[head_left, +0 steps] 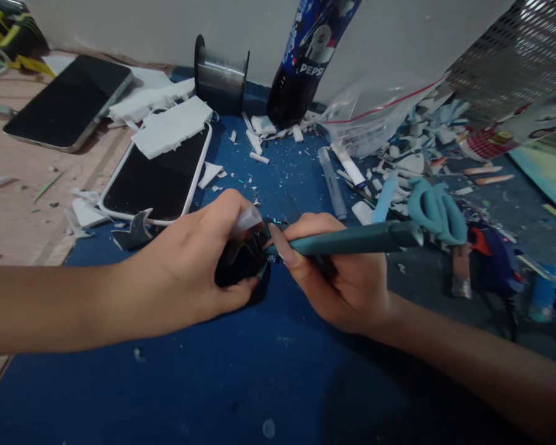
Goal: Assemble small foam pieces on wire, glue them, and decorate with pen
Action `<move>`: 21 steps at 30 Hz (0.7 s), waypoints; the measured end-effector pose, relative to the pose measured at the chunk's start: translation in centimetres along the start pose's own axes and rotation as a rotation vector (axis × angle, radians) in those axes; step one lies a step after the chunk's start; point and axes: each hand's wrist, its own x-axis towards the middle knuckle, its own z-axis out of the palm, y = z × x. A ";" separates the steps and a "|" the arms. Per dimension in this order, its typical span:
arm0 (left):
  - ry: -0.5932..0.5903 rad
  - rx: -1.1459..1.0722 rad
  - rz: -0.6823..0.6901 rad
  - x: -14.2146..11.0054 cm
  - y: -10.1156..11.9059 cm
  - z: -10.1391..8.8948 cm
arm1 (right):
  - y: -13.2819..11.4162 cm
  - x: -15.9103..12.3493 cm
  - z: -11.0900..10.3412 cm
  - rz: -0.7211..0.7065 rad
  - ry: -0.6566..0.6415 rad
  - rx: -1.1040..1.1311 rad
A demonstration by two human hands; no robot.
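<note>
At the middle of the blue mat [204, 383], my left hand [176, 272] is closed around a small black object [235, 264]. The fingers cover much of it, so its kind is unclear. A teal pen-shaped tool [352, 240] is gripped between the thumb and fingers of my right hand [338, 278]. Its tip meets the right side of the black object, though the contact itself is partly hidden. Just behind my left hand lies a phone in a white case [157, 176] with a white cut piece [172, 128] on it.
Behind stand a spool [221, 77] and a Pepsi bottle [306, 68]. A second phone [69, 99] lies at the left. A capped marker-like tube [332, 182], a clear zip bag [366, 117], teal scissors handles [438, 210] and white scraps [408, 161] crowd the right.
</note>
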 end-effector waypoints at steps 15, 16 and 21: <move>-0.001 0.003 -0.004 0.0 0.0 -0.1 | 0.1 -0.2 0.1 -0.023 0.023 0.052; 0.003 0.004 -0.003 0.0 0.0 -0.1 | 0.1 -0.2 0.2 -0.028 0.020 0.061; -0.004 0.023 0.006 0.0 0.0 -0.1 | 0.2 -0.1 0.2 -0.055 -0.020 0.105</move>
